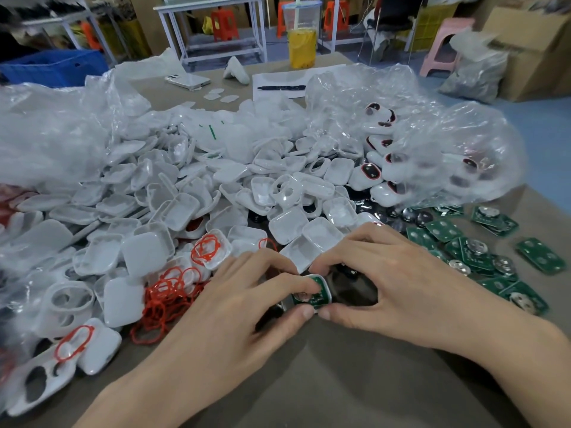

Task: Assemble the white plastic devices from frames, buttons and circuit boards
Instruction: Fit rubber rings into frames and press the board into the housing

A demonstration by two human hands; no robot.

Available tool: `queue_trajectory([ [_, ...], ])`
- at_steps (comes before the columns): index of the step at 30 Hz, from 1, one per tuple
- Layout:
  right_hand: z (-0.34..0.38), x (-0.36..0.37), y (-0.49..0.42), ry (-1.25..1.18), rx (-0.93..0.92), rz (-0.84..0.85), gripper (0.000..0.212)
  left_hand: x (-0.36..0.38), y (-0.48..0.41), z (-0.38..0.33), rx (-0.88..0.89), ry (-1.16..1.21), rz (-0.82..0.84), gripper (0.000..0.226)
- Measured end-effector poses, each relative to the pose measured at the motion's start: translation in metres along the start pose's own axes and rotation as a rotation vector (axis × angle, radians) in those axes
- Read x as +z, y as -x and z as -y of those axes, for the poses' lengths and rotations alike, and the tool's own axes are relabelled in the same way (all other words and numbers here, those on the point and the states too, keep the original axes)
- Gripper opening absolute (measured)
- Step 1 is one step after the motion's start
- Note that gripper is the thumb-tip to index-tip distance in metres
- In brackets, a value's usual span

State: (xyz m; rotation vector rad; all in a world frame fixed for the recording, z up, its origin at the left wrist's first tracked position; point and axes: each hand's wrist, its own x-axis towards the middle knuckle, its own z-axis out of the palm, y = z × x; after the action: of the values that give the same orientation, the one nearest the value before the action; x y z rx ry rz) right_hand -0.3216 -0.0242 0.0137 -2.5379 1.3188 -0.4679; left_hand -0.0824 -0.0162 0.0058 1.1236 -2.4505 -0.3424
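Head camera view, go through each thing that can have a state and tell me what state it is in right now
left hand: gripping the frame, fingertip pressing on the board
right hand: gripping the frame's other side
circuit board: seated in the white frame
loose circuit boards: scattered flat on the table
drink cup: upright, lid on, about half full
pen: lying on paper
phone: lying face down
plastic bag of finished devices: open

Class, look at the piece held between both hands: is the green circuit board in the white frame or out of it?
In. The green circuit board sits inside the white frame, whose rim shows around its right edge.
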Motion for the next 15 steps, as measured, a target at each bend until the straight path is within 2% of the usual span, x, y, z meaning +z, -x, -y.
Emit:
queue_trajectory([
  [15, -0.0014, 0.0014, 0.0005, -0.019, -0.03, -0.014, 0.027, 0.0023, 0.0007, 0.0017, -0.005, -0.014, 0.022, 0.024],
])
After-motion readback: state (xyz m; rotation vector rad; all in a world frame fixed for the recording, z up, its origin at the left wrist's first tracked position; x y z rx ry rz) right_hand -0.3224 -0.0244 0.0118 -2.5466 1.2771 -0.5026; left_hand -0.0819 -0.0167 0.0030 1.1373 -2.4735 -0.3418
